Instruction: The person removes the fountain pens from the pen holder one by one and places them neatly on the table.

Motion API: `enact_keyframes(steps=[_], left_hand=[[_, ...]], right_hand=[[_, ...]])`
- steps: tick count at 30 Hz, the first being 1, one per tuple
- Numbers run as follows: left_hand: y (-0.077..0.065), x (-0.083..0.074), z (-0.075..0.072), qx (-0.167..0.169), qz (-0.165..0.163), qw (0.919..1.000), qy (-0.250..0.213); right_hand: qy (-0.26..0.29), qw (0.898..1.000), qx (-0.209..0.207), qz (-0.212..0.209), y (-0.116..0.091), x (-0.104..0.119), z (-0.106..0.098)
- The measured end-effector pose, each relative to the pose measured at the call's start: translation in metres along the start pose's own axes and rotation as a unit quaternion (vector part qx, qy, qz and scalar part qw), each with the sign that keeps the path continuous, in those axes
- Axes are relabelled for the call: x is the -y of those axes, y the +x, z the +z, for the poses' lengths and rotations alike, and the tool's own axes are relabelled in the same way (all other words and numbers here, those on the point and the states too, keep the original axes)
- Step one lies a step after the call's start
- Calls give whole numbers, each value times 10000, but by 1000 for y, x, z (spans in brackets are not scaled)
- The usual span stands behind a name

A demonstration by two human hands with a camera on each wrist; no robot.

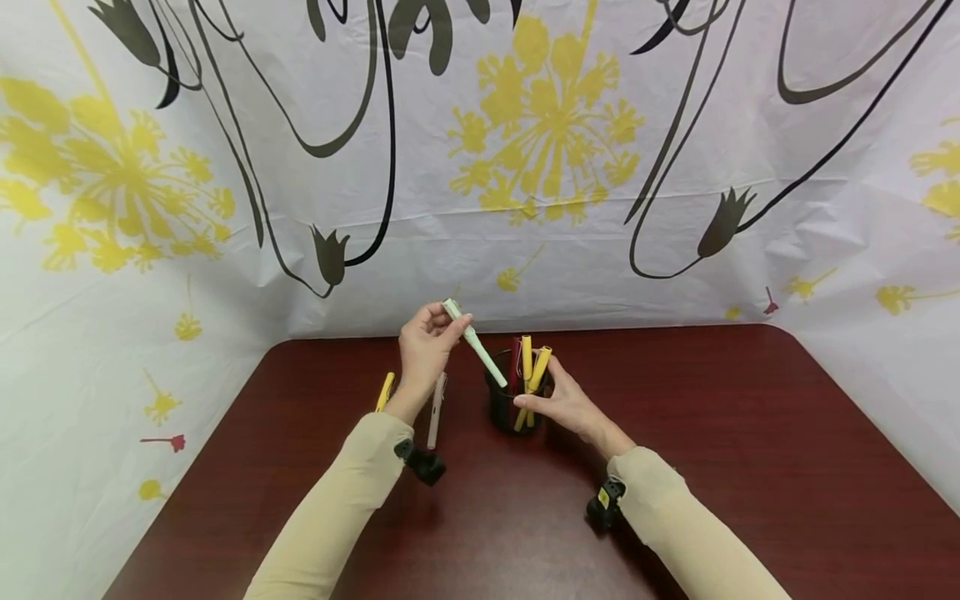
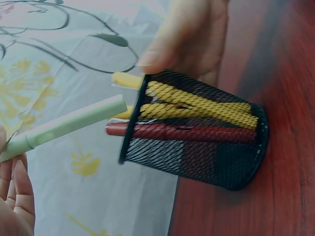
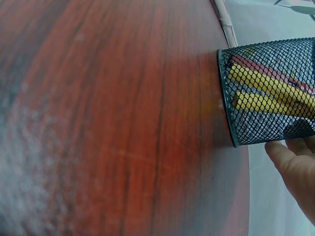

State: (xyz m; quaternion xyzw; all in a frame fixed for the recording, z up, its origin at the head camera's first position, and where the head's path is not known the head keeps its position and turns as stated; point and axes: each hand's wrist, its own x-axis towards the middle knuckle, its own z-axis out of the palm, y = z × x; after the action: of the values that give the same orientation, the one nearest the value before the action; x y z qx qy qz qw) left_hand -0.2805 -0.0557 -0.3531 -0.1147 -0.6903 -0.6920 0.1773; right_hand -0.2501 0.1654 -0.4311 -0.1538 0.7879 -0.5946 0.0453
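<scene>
Head view shows my left hand (image 1: 426, 350) pinching the green pen (image 1: 480, 348) above the mesh cup (image 1: 500, 412) near the far edge of the table (image 1: 712, 417), my right hand (image 1: 568, 404) gripping that cup, which a crooked poke might tip.

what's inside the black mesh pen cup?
Two yellow pens and one dark red pen; the mesh veils their lower parts. In the head view, the right hand hides parts of the yellow pens.
</scene>
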Motion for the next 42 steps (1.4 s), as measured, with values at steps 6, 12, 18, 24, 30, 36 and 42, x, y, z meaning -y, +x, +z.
enact_keyframes(steps=[6,12,18,24,30,36,42], left_hand=[[4,-4,-20,-262,-351,9972,-605],[4,3,-48,-324,-714,9955,-532],[8,12,-81,-261,-1122,9933,35],[12,19,-113,-98,-1470,9853,871],[14,26,-136,262,-1630,9683,1872],[14,30,-150,721,-1742,9426,2758],[15,34,-161,956,-1812,9208,3319]], right_hand=[[20,10000,43,-35,1,1,0],[-80,9999,98,56,1,2,1],[-171,9997,65,165,1,3,-1],[-78,10000,24,-40,3,4,-1],[-237,9995,72,171,2,2,-1],[-60,9997,105,203,2,4,0],[-10,9996,161,244,-10,29,1]])
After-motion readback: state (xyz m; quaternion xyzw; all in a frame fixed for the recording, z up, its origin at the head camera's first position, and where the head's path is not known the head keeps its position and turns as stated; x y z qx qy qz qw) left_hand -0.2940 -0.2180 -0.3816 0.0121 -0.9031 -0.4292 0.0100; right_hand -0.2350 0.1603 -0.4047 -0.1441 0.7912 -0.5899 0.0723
